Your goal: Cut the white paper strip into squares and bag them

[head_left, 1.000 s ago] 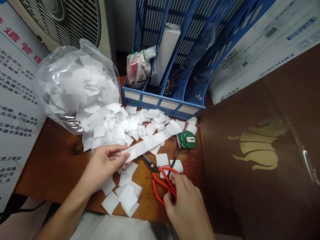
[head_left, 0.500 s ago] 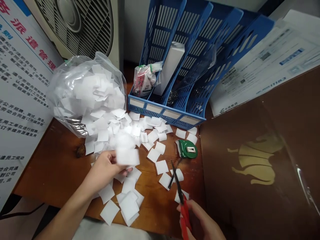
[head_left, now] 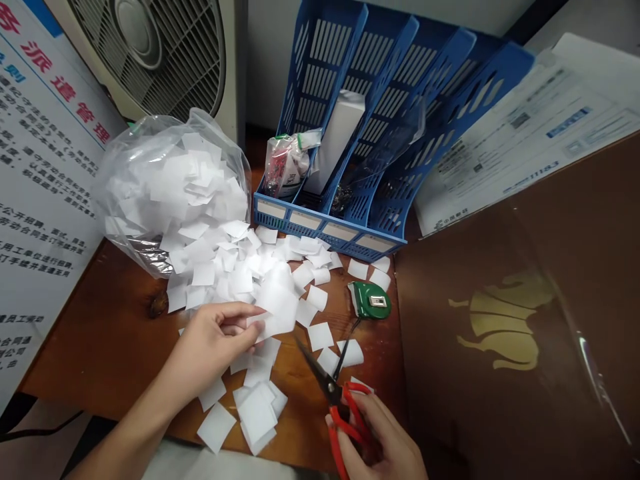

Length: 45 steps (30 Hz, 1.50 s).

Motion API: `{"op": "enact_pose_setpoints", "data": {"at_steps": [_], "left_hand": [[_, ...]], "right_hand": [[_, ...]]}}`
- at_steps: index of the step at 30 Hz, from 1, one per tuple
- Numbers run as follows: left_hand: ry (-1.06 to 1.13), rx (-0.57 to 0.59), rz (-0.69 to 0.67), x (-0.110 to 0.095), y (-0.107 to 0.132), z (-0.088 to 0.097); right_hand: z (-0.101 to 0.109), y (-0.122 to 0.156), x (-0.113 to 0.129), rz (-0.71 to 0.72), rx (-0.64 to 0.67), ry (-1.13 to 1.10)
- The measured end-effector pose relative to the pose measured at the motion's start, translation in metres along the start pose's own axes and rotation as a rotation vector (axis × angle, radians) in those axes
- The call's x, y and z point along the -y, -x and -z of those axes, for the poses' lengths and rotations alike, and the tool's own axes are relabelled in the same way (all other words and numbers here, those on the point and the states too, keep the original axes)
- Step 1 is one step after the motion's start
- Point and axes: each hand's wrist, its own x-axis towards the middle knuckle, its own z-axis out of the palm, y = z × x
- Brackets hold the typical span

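Observation:
Between the thumb and fingers of my left hand (head_left: 220, 347) is a white paper piece (head_left: 277, 303), held above the scattered squares. My right hand (head_left: 383, 437) grips a pair of scissors (head_left: 333, 393) by its red handles. Its dark blades are parted and point up and left, just short of the held paper. Small white paper squares (head_left: 257, 410) lie on the wooden table (head_left: 100, 347) below my left hand. More of them spill from a clear plastic bag (head_left: 170, 187) at the back left.
A green tape measure (head_left: 373, 301) lies right of the squares. Behind stands a blue file rack (head_left: 330, 227) holding a white box (head_left: 337, 137) and a small bag (head_left: 286, 165). A brown carton (head_left: 450, 413) borders the right side, a printed board (head_left: 40, 200) the left. A fan (head_left: 150, 53) is behind.
The held paper has shifted right and tilted, and now shows clearly. The scissors have swung left toward it, with their blades and handles spread apart.

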Motion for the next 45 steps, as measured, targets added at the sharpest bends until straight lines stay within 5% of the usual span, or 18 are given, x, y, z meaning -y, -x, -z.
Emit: {"op": "enact_pose_setpoints", "data": {"at_steps": [3, 6, 9, 14, 16, 20, 26, 29, 34, 41, 45], "left_hand": [[-0.029, -0.047, -0.048, -0.001, 0.000, 0.005], [-0.118, -0.091, -0.120, -0.005, 0.000, 0.006], [-0.266, -0.077, -0.210, -0.012, 0.000, -0.001], [-0.385, 0.112, -0.421, -0.022, -0.003, -0.019], [-0.437, 0.145, -0.472, -0.024, -0.008, -0.025], [-0.570, 0.108, -0.496, -0.027, -0.024, -0.034], [-0.680, 0.099, -0.474, -0.045, -0.045, -0.042], [-0.664, 0.082, -0.420, -0.051, -0.050, -0.037], [-0.602, 0.100, -0.411, -0.045, -0.054, -0.028], [-0.630, 0.124, -0.396, -0.042, -0.054, -0.036], [-0.643, 0.257, -0.473, -0.045, -0.056, -0.035]], "right_hand": [[0.010, -0.005, -0.010, 0.267, -0.043, 0.336], [0.014, -0.014, -0.001, 0.370, -0.035, 0.464], [0.021, -0.031, 0.026, 0.373, 0.033, 0.466], [0.022, -0.070, 0.075, 0.418, -0.264, 0.324], [0.013, -0.088, 0.079, 0.455, -0.265, 0.301], [-0.003, -0.122, 0.053, 0.402, -0.390, 0.263], [0.005, -0.149, 0.009, 0.161, -0.648, 0.350], [0.009, -0.150, 0.000, 0.050, -0.559, 0.315], [0.008, -0.146, -0.003, 0.188, -0.306, 0.363], [0.005, -0.155, -0.006, 0.177, -0.382, 0.320], [0.002, -0.158, -0.011, 0.149, -0.415, 0.319]]}}
